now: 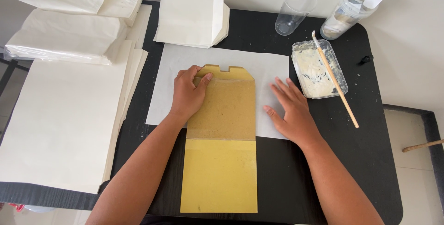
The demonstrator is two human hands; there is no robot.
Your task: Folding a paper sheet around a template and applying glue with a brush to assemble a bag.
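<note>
paper stacks point(60, 114) cut by left edge, jar point(347, 15) contents unclear

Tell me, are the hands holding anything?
Nothing is gripped. The left hand presses the cardboard template near its top left edge; the right hand lies flat on the white paper.

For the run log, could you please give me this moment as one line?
left hand: pressing cardboard template | right hand: flat on white paper sheet | glue tray with brush: right, untouched

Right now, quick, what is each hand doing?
Left hand: open, fingers pressing on the cardboard template, holding nothing.
Right hand: open, flat on the white paper, holding nothing.
</note>
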